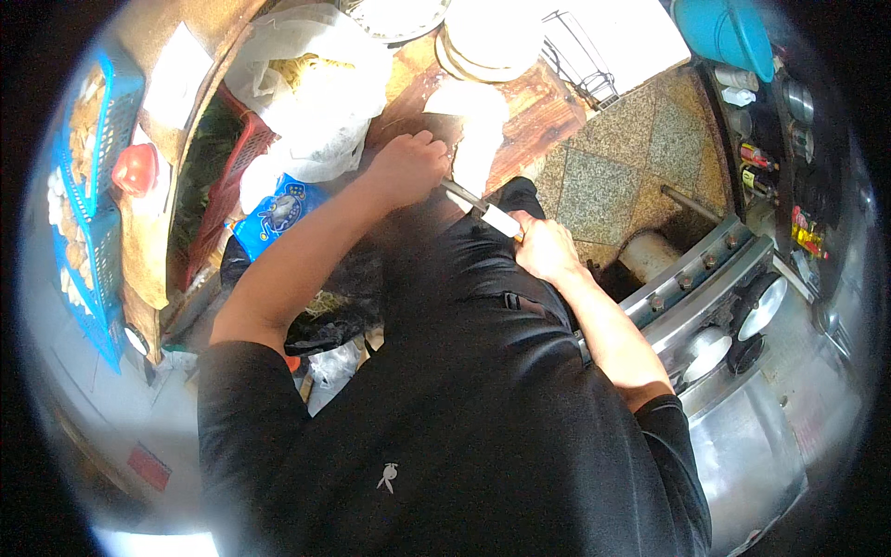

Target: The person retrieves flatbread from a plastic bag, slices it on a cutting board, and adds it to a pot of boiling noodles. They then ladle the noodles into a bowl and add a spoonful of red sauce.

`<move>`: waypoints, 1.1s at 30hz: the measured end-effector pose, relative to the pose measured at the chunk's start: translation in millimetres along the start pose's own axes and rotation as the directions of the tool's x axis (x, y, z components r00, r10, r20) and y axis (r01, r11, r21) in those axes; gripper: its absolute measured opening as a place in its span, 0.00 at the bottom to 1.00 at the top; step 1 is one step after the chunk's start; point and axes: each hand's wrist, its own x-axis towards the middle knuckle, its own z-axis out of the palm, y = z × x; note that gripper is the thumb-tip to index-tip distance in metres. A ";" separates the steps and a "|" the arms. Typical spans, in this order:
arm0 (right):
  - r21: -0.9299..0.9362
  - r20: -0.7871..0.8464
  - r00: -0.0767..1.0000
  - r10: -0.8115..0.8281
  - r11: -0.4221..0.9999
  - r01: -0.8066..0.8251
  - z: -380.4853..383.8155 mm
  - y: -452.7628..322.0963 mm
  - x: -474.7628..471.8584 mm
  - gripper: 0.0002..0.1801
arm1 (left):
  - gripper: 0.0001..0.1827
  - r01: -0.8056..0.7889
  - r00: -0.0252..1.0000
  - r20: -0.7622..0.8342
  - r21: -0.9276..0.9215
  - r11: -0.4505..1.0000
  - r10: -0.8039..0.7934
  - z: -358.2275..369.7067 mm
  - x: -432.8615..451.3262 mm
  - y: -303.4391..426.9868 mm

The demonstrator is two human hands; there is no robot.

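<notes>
My right hand [550, 245] grips the white handle of a knife or similar bladed tool [500, 221], whose metal neck points up and left. My left hand [411, 163] lies at the near edge of a wooden board [543, 115], its fingers curled beside the tool's front end; whether they hold anything cannot be told. Just right of those fingers is a bright white piece [479, 150], too overexposed to identify. Pale round things, perhaps stacked discs [487, 42], stand further back on the board. Left of the board sits a translucent plastic bag [313, 104] with yellowish noodle-like strands showing in it.
A red plastic crate [233, 181] and a blue printed packet [282, 212] lie left. Blue baskets [104, 209] holding brownish items stand further left, near a red bag [135, 170]. At right are a teal bucket [724, 35], a black wire rack [578, 56], a metal counter [738, 432] and several bottles.
</notes>
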 end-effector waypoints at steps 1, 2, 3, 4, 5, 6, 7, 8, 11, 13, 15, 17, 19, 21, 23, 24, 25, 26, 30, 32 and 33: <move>0.016 -0.006 1.000 0.021 1.000 -0.021 -0.9 -0.6 -1.1 0.26 | 0.03 0.019 1.000 0.012 -0.004 1.000 -0.019 -2.2 1.1 0.1; 0.053 -0.009 1.000 0.012 0.999 -0.012 -2.7 -0.3 -2.5 0.25 | 0.06 0.040 0.999 0.024 -0.006 0.999 -0.039 -5.9 2.0 0.0; 0.093 -0.007 1.000 0.004 0.996 -0.003 -4.7 0.6 -4.7 0.24 | 0.08 0.072 0.997 -0.021 -0.020 0.997 -0.073 -11.3 1.7 0.2; 0.143 -0.025 1.000 -0.013 0.990 0.017 -5.8 1.2 -6.5 0.23 | 0.12 0.103 0.992 -0.063 -0.034 0.994 -0.105 -18.8 -1.3 0.7; 0.150 -0.048 0.998 -0.031 0.988 0.037 -7.3 3.2 -7.8 0.22 | 0.15 0.162 0.986 -0.022 -0.053 0.985 -0.163 -27.3 -3.1 1.7; 0.164 -0.089 0.995 -0.050 0.984 0.064 -6.9 6.4 -12.5 0.22 | 0.21 0.228 0.967 -0.087 -0.136 0.964 -0.240 -36.0 -5.1 4.3; 0.181 -0.123 0.990 -0.069 0.979 0.090 -5.9 10.9 -17.2 0.21 | 0.26 0.322 0.937 -0.061 -0.225 0.920 -0.343 -45.0 -8.7 7.9; 0.232 -0.129 0.990 -0.063 0.968 0.092 -4.7 17.1 -21.4 0.20 | 0.31 0.413 0.897 -0.026 -0.309 0.856 -0.442 -53.3 -12.5 11.9; 0.411 -0.125 0.991 -0.042 0.907 0.090 2.7 41.1 -34.2 0.18 | 0.45 0.421 0.900 0.055 -0.368 0.829 -0.432 -58.9 -17.5 39.1; 0.543 -0.094 0.995 0.016 0.839 0.038 11.9 54.8 -41.0 0.19 | 0.53 0.328 0.935 -0.016 -0.337 0.883 -0.353 -51.6 -16.8 53.0; 0.714 -0.110 0.993 0.030 0.698 0.058 18.4 68.3 -46.7 0.14 | 0.59 0.347 0.938 0.107 -0.254 0.903 -0.330 -38.2 -8.3 68.8; 0.803 0.106 0.981 0.165 0.567 -0.182 21.7 80.9 -49.1 0.12 | 0.63 0.316 0.949 0.097 -0.256 0.913 -0.301 -28.6 4.8 69.6; 0.837 0.092 0.979 0.184 0.518 -0.176 26.2 89.3 -48.8 0.10 | 0.63 0.360 0.929 0.194 -0.275 0.891 -0.316 -22.8 18.7 67.2; 0.845 0.119 0.974 0.191 0.496 -0.200 29.2 97.1 -42.3 0.08 | 0.64 0.386 0.917 0.206 -0.250 0.888 -0.341 -19.9 29.4 65.4; 0.860 0.167 0.974 0.151 0.460 -0.219 31.9 103.0 -28.8 0.10 | 0.64 0.367 0.926 0.182 -0.238 0.899 -0.330 -17.7 37.3 64.4; 0.877 0.175 0.979 0.099 0.435 -0.201 34.9 103.1 -20.3 0.11 | 0.65 0.361 0.930 0.156 -0.233 0.903 -0.332 -15.8 40.3 65.8; 0.874 0.202 0.975 0.088 0.434 -0.220 37.4 104.5 -13.3 0.11 | 0.65 0.360 0.933 0.111 -0.256 0.897 -0.343 -13.2 42.3 68.7; 0.906 0.193 0.980 0.049 0.376 -0.197 41.2 103.9 -6.8 0.12 | 0.65 0.384 0.923 0.101 -0.299 0.873 -0.371 -9.3 44.1 74.1; 0.911 0.258 0.966 -0.006 0.336 -0.241 55.5 94.1 20.8 0.12 | 0.69 0.415 0.893 0.031 -0.439 0.797 -0.448 3.1 54.1 88.0; 0.919 0.248 0.967 -0.066 0.331 -0.213 59.1 95.5 26.3 0.13 | 0.71 0.447 0.865 0.034 -0.504 0.739 -0.500 5.9 58.5 99.0; 0.915 0.254 0.964 -0.077 0.343 -0.214 60.1 98.5 26.3 0.14 | 0.71 0.449 0.859 0.026 -0.517 0.729 -0.511 5.6 60.7 104.3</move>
